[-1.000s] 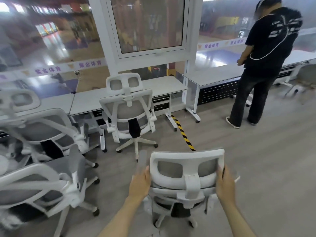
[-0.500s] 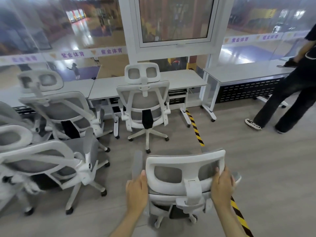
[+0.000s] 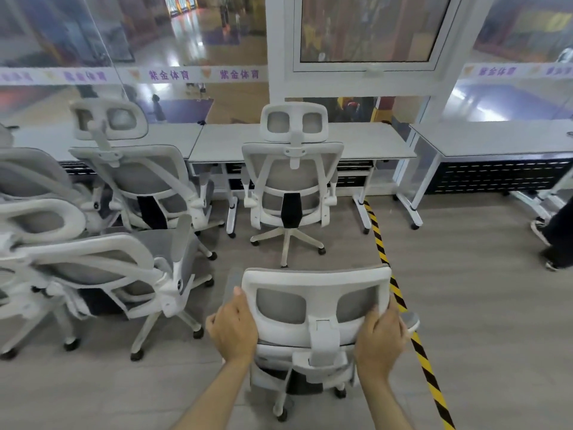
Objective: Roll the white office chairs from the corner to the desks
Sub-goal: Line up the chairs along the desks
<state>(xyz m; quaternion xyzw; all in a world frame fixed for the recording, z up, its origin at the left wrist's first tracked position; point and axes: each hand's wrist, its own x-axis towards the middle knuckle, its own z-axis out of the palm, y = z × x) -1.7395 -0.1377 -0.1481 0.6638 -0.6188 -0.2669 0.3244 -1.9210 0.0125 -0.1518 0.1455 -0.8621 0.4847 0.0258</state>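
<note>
The chair (image 3: 316,290) has rolled nearer the desk (image 3: 375,144) since the earlier frames, and the person in black has slid to the right edge, where only a leg (image 3: 558,237) shows. Both hands grip its headrest: the left hand (image 3: 234,330) curls round the left edge with the thumb up, and the right hand (image 3: 381,336) wraps the right edge. Straight beyond the fingers a second chair (image 3: 293,181) stands at the desk. Striped floor tape (image 3: 379,243) runs just right of the right fingers — spare chairs (image 3: 102,268) crowd left of the left ones.

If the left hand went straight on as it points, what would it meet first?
The left hand grips the headrest; past that, probably the chair parked at the desk, though depth is unclear.
</note>
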